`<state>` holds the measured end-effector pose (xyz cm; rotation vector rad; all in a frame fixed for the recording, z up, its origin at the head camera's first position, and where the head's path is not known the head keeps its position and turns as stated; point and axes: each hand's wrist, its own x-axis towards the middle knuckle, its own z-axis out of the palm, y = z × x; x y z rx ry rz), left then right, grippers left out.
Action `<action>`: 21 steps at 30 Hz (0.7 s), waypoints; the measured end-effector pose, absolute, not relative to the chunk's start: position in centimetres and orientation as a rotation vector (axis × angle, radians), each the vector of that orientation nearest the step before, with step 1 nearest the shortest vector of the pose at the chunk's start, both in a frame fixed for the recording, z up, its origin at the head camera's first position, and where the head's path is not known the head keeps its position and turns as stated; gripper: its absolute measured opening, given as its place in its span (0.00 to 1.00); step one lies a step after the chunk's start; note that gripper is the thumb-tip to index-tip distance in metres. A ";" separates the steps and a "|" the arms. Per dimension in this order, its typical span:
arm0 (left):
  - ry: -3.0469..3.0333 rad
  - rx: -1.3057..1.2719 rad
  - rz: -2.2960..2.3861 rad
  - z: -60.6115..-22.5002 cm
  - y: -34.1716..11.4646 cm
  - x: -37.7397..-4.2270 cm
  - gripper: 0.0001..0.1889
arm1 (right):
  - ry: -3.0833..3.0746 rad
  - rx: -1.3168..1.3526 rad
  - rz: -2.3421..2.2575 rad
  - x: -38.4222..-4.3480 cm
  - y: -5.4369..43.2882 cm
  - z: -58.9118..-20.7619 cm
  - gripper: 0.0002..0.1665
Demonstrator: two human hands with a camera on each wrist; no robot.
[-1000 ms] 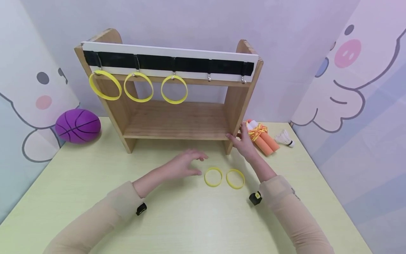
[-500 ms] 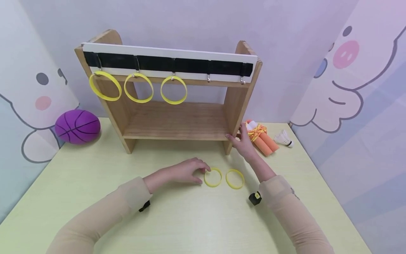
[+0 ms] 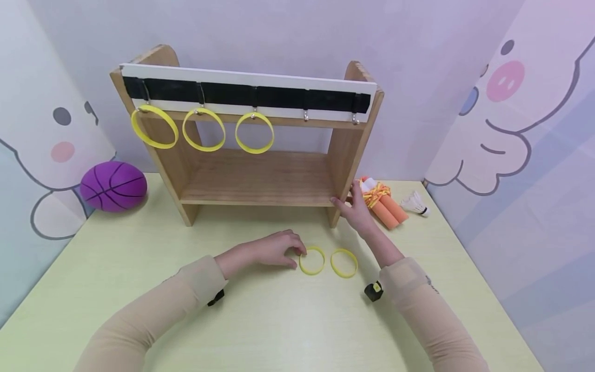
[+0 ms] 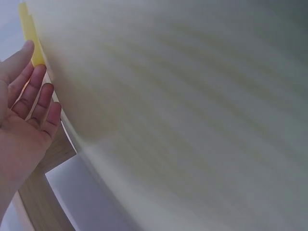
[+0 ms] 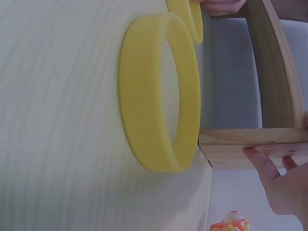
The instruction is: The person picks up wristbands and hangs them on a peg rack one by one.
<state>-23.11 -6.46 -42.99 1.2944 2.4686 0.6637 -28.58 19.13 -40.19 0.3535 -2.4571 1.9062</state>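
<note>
Left hand (image 3: 276,249): half spread (touching yellow ring (image 4: 32,33)) | right hand (image 3: 357,211): grips wooden shelf (image 3: 260,178)

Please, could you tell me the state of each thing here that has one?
Lower rings: both lying flat
Left hand: fingers loosely bent, beside the left lower ring
Shelf: upright
Right hand: holding the shelf's right side
Hooks: left three loaded, right two bare
Upper rings: hanging
Rope: bundled
Shuttlecock: on its side
Ball: resting, untouched

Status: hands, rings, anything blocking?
Left hand at left table ring. Right hand gripping shelf. Three rings hung; nothing visibly blocking two bare hooks.
</note>
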 end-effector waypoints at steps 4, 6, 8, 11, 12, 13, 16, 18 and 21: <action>2.473 1.287 0.672 -42.8 -6.5 -23.2 0.17 | -2.464 0.342 1.958 -27.9 18.9 -39.1 0.43; 2.476 1.279 0.685 -42.8 -6.4 -23.2 0.16 | -2.474 0.335 1.964 -27.6 18.8 -38.6 0.43; 2.478 1.273 0.706 -42.7 -6.4 -23.1 0.15 | -2.481 0.340 1.956 -27.4 18.7 -38.2 0.43; 2.484 1.269 0.734 -42.6 -6.4 -23.0 0.14 | -2.489 0.341 1.937 -27.5 18.7 -38.4 0.43; 2.485 1.268 0.747 -42.5 -6.4 -22.9 0.14 | -2.490 0.332 1.936 -27.6 18.8 -38.6 0.43; 2.488 1.263 0.757 -42.4 -6.4 -22.9 0.13 | -2.492 0.331 1.929 -27.8 18.8 -38.9 0.44; 2.504 1.252 0.783 -42.2 -6.3 -22.7 0.11 | -2.497 0.316 1.920 -28.3 19.1 -39.7 0.44; 2.513 1.257 0.809 -42.0 -6.3 -22.6 0.10 | -2.504 0.306 1.918 -28.4 19.2 -40.0 0.45; 2.535 1.280 0.838 -41.6 -6.3 -22.5 0.09 | -2.492 0.328 1.938 -28.0 19.1 -39.4 0.45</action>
